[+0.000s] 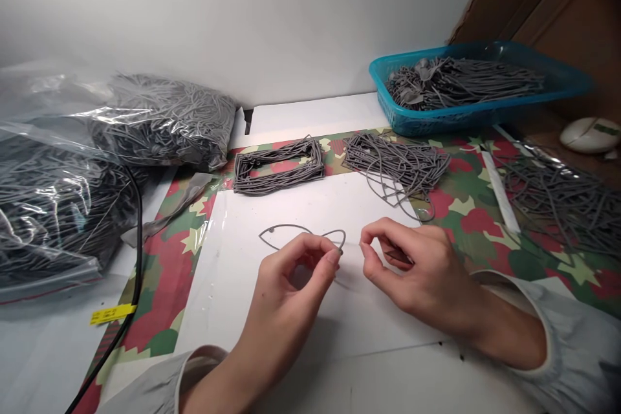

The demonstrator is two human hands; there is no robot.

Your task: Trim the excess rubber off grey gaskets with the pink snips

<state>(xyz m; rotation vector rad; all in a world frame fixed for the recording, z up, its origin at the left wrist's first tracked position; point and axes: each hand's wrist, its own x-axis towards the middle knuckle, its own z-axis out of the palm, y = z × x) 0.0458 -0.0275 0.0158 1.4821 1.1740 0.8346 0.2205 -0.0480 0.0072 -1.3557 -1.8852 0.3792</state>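
Note:
Between thumb and forefinger, my left hand (301, 291) pinches a thin grey looped plastic piece (286, 226). The piece has a pointed loop reaching left and a smaller rounded loop at its right end, above the white sheet (233, 284). A short gap to the right, my right hand (412, 265) is closed, thumb and forefinger tips nearly together. Whatever its fingers hold, if anything, is too small or hidden to tell; a dark patch shows inside the curled fingers. Beyond the hands lie a rectangular stack of grey pieces (279, 187) and a loose pile of similar pieces (398, 162).
Clear bags of grey parts (169, 116) stand at the left, near a black cable (138, 233) with a yellow tag (112, 314). A blue basket (436, 119) of grey pieces sits back right. More grey strands (563, 200) and a white mouse (589, 136) are at the right.

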